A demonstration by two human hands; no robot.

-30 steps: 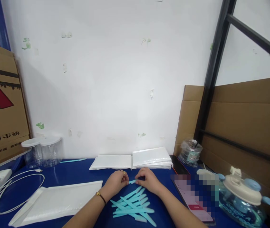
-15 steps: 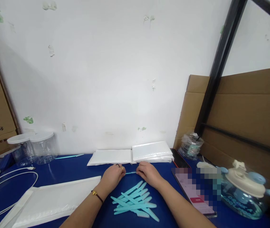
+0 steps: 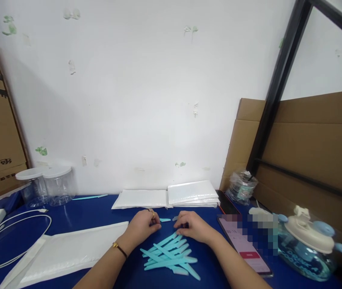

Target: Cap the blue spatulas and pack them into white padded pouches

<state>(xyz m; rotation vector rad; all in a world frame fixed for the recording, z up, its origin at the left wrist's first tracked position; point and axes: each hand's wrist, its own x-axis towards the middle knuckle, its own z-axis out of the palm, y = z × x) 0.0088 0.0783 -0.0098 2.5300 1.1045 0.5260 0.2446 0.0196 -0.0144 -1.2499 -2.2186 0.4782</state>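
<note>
On the blue table lies a crossed pile of turquoise eyebrow razors (image 3: 167, 253), between my forearms. My left hand (image 3: 143, 225) is closed around a single eyebrow razor (image 3: 165, 220), whose end sticks out to the right past the fingers. A small translucent piece, which looks like a razor cap (image 3: 175, 218), shows at the fingertips of my right hand (image 3: 192, 226). That hand's fingers are curled in, with the lower fingertips close to the pile's far end; whether they touch it I cannot tell.
White padded mailers (image 3: 192, 193) lie along the wall, and a larger mailer (image 3: 74, 251) is at the left. Clear jars (image 3: 58, 186), a white cable (image 3: 49, 224) and another turquoise razor (image 3: 90, 197) are further left. A phone (image 3: 246, 245) and a water bottle (image 3: 306, 249) stand right.
My hands held one razor between them before. Now they are apart: the razor is in my left hand and the translucent piece is at my right fingertips. The view has shifted slightly.
</note>
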